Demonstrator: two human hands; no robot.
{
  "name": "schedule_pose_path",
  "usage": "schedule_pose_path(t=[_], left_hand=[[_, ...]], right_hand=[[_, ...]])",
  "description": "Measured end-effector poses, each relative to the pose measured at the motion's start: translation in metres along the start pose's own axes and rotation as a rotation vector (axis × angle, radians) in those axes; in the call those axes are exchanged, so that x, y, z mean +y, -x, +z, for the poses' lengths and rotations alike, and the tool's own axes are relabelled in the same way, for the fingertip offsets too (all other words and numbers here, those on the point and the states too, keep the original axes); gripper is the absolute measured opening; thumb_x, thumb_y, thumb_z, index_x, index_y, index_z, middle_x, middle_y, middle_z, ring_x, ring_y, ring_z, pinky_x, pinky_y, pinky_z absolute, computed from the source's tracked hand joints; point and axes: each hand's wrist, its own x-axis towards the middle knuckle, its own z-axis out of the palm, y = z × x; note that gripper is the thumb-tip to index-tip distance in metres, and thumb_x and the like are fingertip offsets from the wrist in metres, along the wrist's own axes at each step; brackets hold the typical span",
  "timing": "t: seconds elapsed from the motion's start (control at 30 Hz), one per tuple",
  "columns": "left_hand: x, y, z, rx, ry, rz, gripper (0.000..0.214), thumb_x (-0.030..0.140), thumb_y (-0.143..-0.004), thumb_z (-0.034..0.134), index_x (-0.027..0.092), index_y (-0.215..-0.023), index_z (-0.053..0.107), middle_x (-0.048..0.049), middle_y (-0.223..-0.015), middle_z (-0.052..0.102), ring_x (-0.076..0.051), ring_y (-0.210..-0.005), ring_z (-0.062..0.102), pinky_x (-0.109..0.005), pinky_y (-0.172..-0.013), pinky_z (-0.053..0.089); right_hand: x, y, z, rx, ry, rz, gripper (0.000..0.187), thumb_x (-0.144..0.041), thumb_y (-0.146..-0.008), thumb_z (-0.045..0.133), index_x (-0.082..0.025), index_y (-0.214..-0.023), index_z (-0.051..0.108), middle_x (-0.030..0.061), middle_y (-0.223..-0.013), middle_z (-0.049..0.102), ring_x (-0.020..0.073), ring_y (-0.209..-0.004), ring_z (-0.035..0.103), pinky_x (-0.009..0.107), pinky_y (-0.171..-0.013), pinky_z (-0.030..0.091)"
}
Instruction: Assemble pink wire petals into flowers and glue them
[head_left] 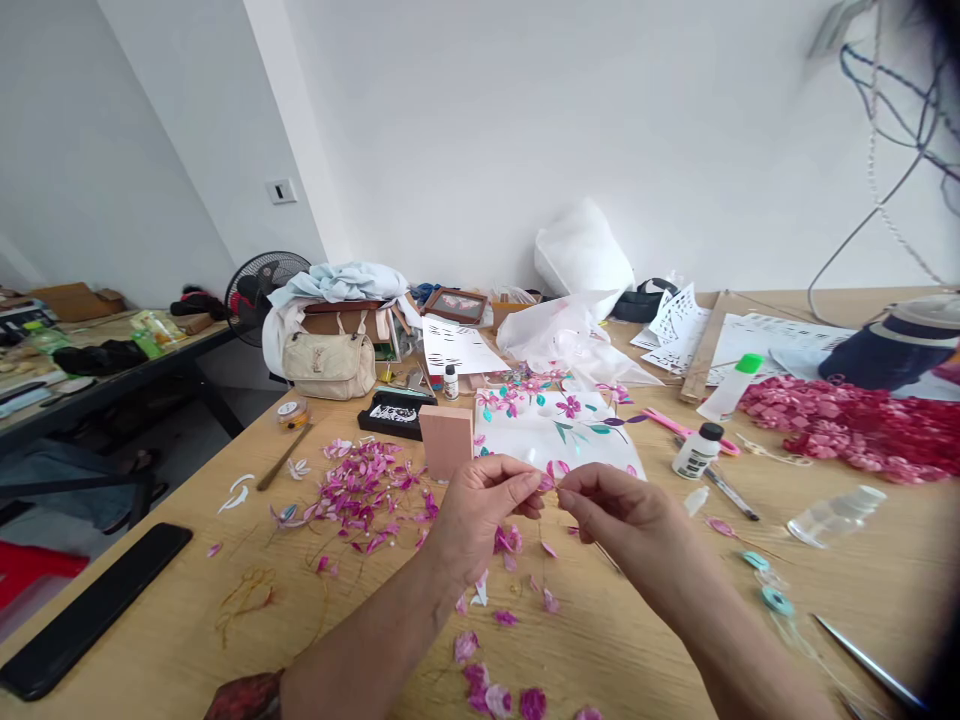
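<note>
My left hand [480, 510] and my right hand [615, 515] meet above the wooden table [187, 620], fingertips pinched together on a small pink petal [548, 482]. A thin stick seems to run down from my right hand, though it is hard to make out. Loose pink and purple petals [360, 495] lie scattered to the left and below my hands. Just behind my hands lies a white sheet with painted pink flowers [555, 425], and a small pinkish block [446, 440] stands at its left.
A heap of pink flowers [847, 425] lies at the right. Glue bottles [697, 450], pink scissors [686, 428], tweezers [870, 662], a clear bottle [832, 518] and a black phone [90, 610] lie around. A beige bag [330, 365], a fan [259, 290] and white plastic [577, 330] stand behind.
</note>
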Motion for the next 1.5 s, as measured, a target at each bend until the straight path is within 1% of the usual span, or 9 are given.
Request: schedule_pose_path(t=[0.13, 0.27, 0.43, 0.7, 0.9, 1.03, 1.17, 1.3, 1.5], left_hand=[[0.002, 0.002, 0.0, 0.007, -0.02, 0.008, 0.016, 0.027, -0.067, 0.066, 0.011, -0.068, 0.067, -0.0022, -0.059, 0.058, -0.009, -0.057, 0.051, -0.021, -0.056, 0.04], [0.001, 0.004, 0.0, 0.0, -0.041, 0.046, 0.015, 0.027, -0.068, 0.065, 0.012, -0.068, 0.067, -0.0021, -0.059, 0.059, -0.009, -0.057, 0.052, -0.022, -0.057, 0.04], [-0.003, 0.004, 0.0, 0.025, -0.095, 0.024, 0.017, 0.03, -0.068, 0.065, 0.013, -0.069, 0.067, -0.0023, -0.058, 0.058, -0.01, -0.056, 0.052, -0.022, -0.053, 0.04], [0.001, 0.008, 0.005, -0.002, -0.042, 0.007, 0.018, 0.031, -0.064, 0.068, 0.013, -0.067, 0.068, -0.0024, -0.058, 0.058, -0.009, -0.055, 0.05, -0.022, -0.052, 0.04], [0.003, 0.009, 0.009, -0.014, 0.039, -0.063, 0.018, 0.03, -0.062, 0.069, 0.013, -0.064, 0.067, -0.0008, -0.054, 0.055, -0.008, -0.05, 0.048, -0.022, -0.049, 0.039], [0.003, 0.008, 0.006, -0.003, 0.011, -0.029, 0.017, 0.03, -0.063, 0.069, 0.012, -0.064, 0.067, -0.0016, -0.055, 0.056, -0.009, -0.052, 0.049, -0.023, -0.051, 0.039], [0.003, 0.007, 0.001, 0.014, -0.027, 0.03, 0.016, 0.029, -0.066, 0.067, 0.013, -0.066, 0.067, -0.0018, -0.058, 0.057, -0.009, -0.056, 0.051, -0.022, -0.055, 0.04], [0.002, 0.008, -0.001, -0.015, -0.065, 0.051, 0.017, 0.03, -0.068, 0.065, 0.013, -0.068, 0.067, -0.0019, -0.059, 0.057, -0.01, -0.058, 0.051, -0.022, -0.053, 0.041], [0.002, 0.009, 0.003, -0.025, -0.082, 0.037, 0.015, 0.029, -0.068, 0.065, 0.014, -0.067, 0.067, -0.0012, -0.057, 0.055, -0.01, -0.054, 0.05, -0.023, -0.051, 0.041]], right_hand=[[-0.003, -0.003, 0.0, -0.107, -0.205, 0.084, 0.017, -0.037, -0.068, 0.062, -0.02, -0.07, 0.06, -0.0028, -0.055, 0.054, 0.0097, -0.046, 0.046, 0.021, -0.043, 0.035], [-0.003, -0.004, 0.0, -0.136, -0.287, 0.069, 0.019, -0.038, -0.067, 0.063, -0.019, -0.069, 0.061, -0.0016, -0.059, 0.056, 0.0095, -0.05, 0.045, 0.022, -0.047, 0.037], [-0.003, -0.003, 0.001, -0.079, -0.246, 0.047, 0.022, -0.04, -0.064, 0.064, -0.019, -0.063, 0.059, 0.0001, -0.061, 0.058, 0.0133, -0.059, 0.048, 0.024, -0.052, 0.037], [-0.005, 0.0, 0.001, -0.059, -0.235, 0.055, 0.023, -0.04, -0.066, 0.062, -0.019, -0.058, 0.056, -0.0017, -0.055, 0.051, 0.0113, -0.053, 0.042, 0.023, -0.048, 0.031], [-0.003, 0.002, -0.001, -0.077, -0.289, 0.044, 0.021, -0.037, -0.066, 0.063, -0.019, -0.058, 0.057, -0.0007, -0.057, 0.054, 0.0127, -0.057, 0.046, 0.024, -0.052, 0.035], [-0.003, 0.001, -0.003, -0.08, -0.292, 0.062, 0.023, -0.042, -0.064, 0.065, -0.019, -0.061, 0.061, 0.0016, -0.062, 0.06, 0.0159, -0.063, 0.053, 0.026, -0.057, 0.04], [-0.004, 0.0, -0.01, -0.113, -0.273, 0.098, 0.027, -0.044, -0.061, 0.067, -0.02, -0.073, 0.069, 0.0043, -0.073, 0.068, 0.0201, -0.074, 0.057, 0.03, -0.066, 0.043], [-0.007, 0.001, -0.015, -0.068, -0.249, 0.132, 0.029, -0.044, -0.057, 0.07, -0.019, -0.073, 0.068, 0.0033, -0.069, 0.066, 0.0171, -0.066, 0.055, 0.027, -0.059, 0.041], [-0.007, 0.002, -0.008, -0.107, -0.238, 0.092, 0.021, -0.039, -0.065, 0.065, -0.018, -0.066, 0.064, 0.0013, -0.064, 0.062, 0.0137, -0.061, 0.051, 0.024, -0.054, 0.038]])
